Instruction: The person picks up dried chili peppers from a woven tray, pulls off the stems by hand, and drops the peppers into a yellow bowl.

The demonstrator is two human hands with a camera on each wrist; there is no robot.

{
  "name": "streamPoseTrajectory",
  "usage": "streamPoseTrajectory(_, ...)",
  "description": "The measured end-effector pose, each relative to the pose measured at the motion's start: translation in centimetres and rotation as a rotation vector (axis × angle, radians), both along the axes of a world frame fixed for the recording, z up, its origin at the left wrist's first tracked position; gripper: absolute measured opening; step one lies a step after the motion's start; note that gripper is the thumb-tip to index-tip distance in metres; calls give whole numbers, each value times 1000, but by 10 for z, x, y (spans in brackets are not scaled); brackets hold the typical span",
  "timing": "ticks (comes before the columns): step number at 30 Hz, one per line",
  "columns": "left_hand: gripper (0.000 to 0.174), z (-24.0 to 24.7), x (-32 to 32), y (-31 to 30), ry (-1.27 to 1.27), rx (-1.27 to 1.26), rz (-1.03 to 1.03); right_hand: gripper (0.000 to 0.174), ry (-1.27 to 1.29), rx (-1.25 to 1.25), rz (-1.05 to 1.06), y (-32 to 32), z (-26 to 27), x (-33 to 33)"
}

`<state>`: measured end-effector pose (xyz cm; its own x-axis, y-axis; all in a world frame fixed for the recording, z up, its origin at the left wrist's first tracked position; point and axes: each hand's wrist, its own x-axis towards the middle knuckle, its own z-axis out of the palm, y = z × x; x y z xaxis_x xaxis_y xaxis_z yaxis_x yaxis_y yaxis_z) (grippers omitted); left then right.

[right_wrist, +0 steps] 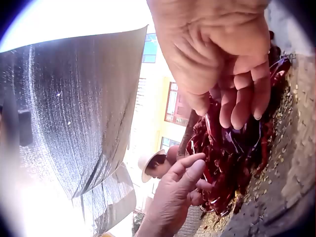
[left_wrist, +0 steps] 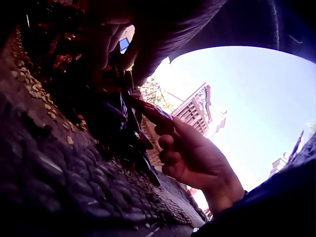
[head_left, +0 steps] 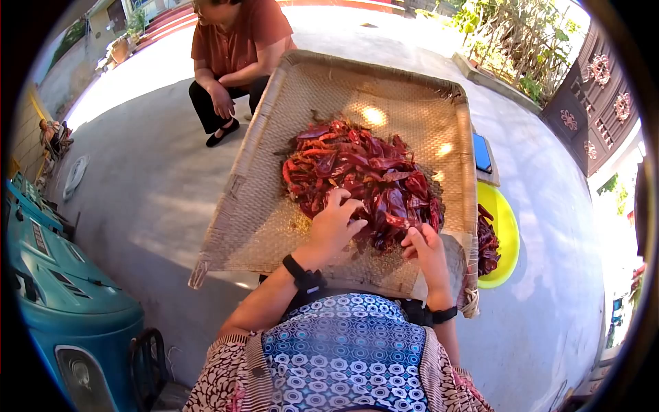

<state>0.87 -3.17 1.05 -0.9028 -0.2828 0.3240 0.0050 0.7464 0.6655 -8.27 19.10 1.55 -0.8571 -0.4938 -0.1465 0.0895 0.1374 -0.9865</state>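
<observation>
Dried red chilies lie heaped in a woven tray. My left hand rests at the near-left edge of the heap, thumb and fingers apart; in the right wrist view the left hand has bent fingers touching chilies. At the heap's near-right edge, my right hand pinches the end of one chili. That chili points from the right hand toward the left one in the left wrist view. The right hand's fingers partly hide the heap in its own wrist view.
Loose seeds are scattered on the tray around the heap. A yellow basin with more chilies stands right of the tray, below a blue flat object. A person sits beyond the tray's left side. A teal vehicle is at left.
</observation>
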Motion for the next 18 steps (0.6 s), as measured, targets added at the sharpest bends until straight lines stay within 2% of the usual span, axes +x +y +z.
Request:
streamPoseTrajectory(2, 38, -3, -1, -10, 21, -88, 89, 26, -24, -110, -170, 15, 3, -9)
streamPoseTrajectory(5, 39, -14, 0, -19, -37, -91, 56, 26, -168, -590, -327, 42, -4, -32)
streamPoseTrajectory(8, 38, -9, 2, -18, -104, -87, 71, 25, -298, -753, -477, 49, 4, -34)
streamPoseTrajectory(11, 33, -11, -1, -18, 78, -100, 75, 29, -160, -440, -259, 34, -3, -24)
streamPoseTrajectory(14, 25, 6, 4, -8, 123, -146, -44, 30, -3, -140, -32, 6, 10, -8)
streamPoseTrajectory(15, 23, 6, 4, -6, 98, -78, -106, 30, 41, -54, 30, -6, 15, -3)
streamPoseTrajectory(18, 13, 6, 4, 5, 39, 143, -271, 24, 338, -13, 111, -29, 13, 8)
